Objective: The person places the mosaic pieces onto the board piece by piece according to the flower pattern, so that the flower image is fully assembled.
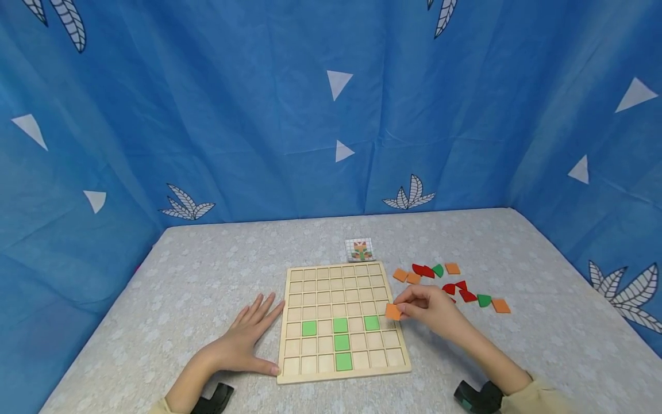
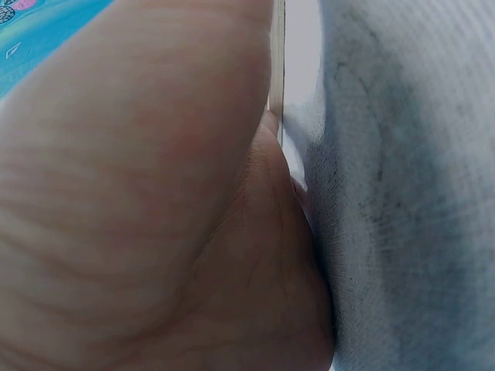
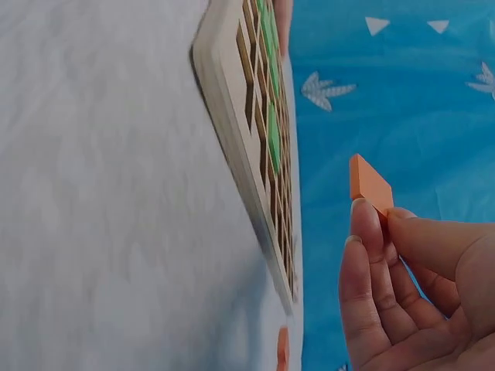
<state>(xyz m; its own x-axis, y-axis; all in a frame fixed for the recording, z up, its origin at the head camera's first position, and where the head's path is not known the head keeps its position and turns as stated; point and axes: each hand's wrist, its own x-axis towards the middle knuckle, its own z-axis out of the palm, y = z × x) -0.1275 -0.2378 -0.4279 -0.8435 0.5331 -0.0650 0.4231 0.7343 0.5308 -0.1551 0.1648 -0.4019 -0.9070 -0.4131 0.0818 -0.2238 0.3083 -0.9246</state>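
Observation:
A wooden grid board (image 1: 324, 300) lies flat on the table, with several green square tiles (image 1: 342, 342) set in its compartments. My right hand (image 1: 431, 310) pinches an orange square tile (image 1: 393, 311) between thumb and fingers, over the board's right edge. The right wrist view shows the same orange tile (image 3: 371, 185) held by one end, raised above the table. My left hand (image 1: 240, 339) lies with fingers spread at the board's left edge, its thumb and index fingertips right at the frame. In the left wrist view its palm (image 2: 155, 193) fills most of the picture.
Right of the board lie loose tiles: orange squares (image 1: 501, 306), red pieces (image 1: 468, 295) and green quarter-rounds (image 1: 484, 300). A small pattern card (image 1: 359, 250) sits behind the board. Blue curtains (image 1: 289, 115) close off the back and sides of the table (image 1: 217, 259).

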